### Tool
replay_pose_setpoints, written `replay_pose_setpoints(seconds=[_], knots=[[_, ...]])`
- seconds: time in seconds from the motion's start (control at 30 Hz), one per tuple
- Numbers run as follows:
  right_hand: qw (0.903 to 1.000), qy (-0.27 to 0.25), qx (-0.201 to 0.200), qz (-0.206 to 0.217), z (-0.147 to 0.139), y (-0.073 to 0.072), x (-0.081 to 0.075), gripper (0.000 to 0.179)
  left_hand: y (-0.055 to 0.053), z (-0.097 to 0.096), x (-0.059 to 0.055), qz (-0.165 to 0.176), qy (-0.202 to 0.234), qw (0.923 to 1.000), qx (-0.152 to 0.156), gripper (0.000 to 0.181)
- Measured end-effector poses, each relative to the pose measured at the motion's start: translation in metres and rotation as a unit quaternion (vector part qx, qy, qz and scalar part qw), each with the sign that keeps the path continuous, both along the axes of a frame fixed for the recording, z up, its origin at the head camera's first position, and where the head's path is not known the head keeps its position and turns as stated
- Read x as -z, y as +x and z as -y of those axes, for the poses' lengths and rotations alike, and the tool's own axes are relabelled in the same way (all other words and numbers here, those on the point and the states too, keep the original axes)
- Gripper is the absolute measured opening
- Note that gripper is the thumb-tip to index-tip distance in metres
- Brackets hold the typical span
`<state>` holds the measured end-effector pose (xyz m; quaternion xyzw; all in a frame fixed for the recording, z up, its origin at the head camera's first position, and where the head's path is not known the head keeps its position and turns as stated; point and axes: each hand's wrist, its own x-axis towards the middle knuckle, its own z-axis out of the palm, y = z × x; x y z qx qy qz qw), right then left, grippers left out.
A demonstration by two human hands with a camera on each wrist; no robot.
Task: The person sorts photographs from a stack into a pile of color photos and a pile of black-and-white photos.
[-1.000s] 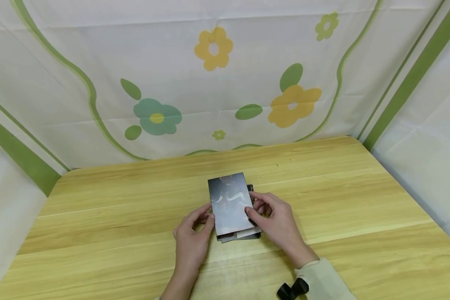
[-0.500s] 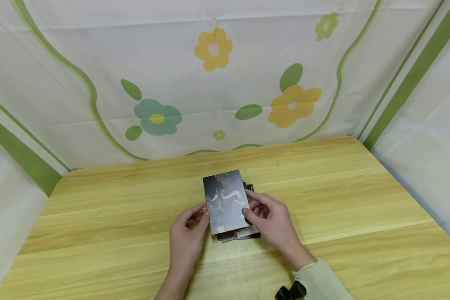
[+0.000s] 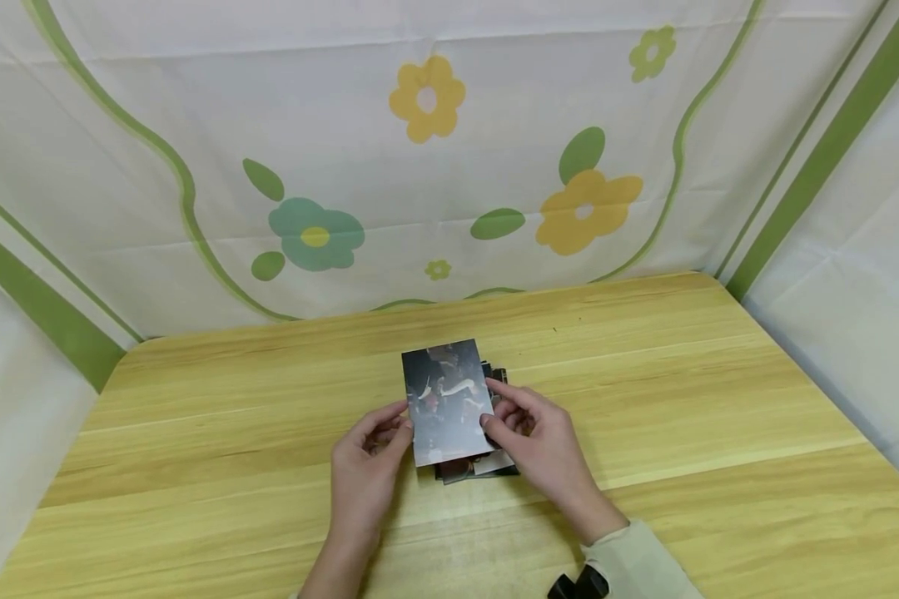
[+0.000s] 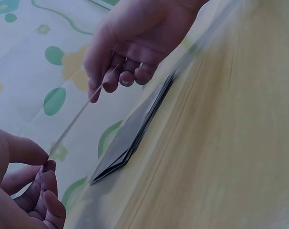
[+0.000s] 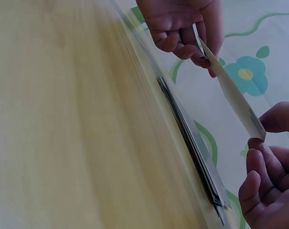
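Observation:
A grey, glossy photo print [image 3: 448, 416] with dark and white shapes on its face is held up in the head view. My left hand [image 3: 365, 474] pinches its left edge between thumb and fingers. On the opposite edge, my right hand [image 3: 543, 441] grips it with the thumb on top. Under the raised print lies a loose stack of photo prints [image 3: 496, 464], mostly covered by it. Both wrist views show a gap between the held print [image 5: 235, 100] and the stack [image 4: 135, 136] on the table. The print's underside looks pale in the right wrist view.
The wood-grain table [image 3: 217, 466] stretches out on both sides of the hands. A white cloth [image 3: 360, 108] with printed flowers hangs along its back edge, with more cloth at the left and right. A black object [image 3: 580, 582] sits beside the right sleeve [image 3: 637, 557].
Both hands have moved the print slightly to the left, lifting it off the stack. More of the stack shows at the right and front. The stack itself has hardly moved.

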<state>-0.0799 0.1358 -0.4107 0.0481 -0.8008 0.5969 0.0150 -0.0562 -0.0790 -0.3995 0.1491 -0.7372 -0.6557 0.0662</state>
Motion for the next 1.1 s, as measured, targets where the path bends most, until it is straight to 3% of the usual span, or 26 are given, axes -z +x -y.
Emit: replay_pose_setpoints(seconds=[0.3,0.63,0.97,1.1], knots=[[0.9993,0.011,-0.018,-0.03,0.017,0.004,-0.001,0.055,0.0,0.016,-0.002,0.03,-0.02,0.9993,-0.01,0.028],[0.9941,0.055,-0.078,-0.052,0.066,0.004,-0.003,0.06,0.004,0.065,-0.008,0.093,-0.074,0.9916,-0.051,0.032],[0.9867,0.102,-0.12,0.04,0.122,0.008,-0.011,0.074,0.008,0.118,-0.006,0.116,-0.123,0.9828,-0.075,0.034],[0.9841,0.108,-0.134,0.045,0.135,0.008,-0.009,0.075,0.01,0.132,-0.004,0.13,-0.12,0.9814,-0.076,0.038]])
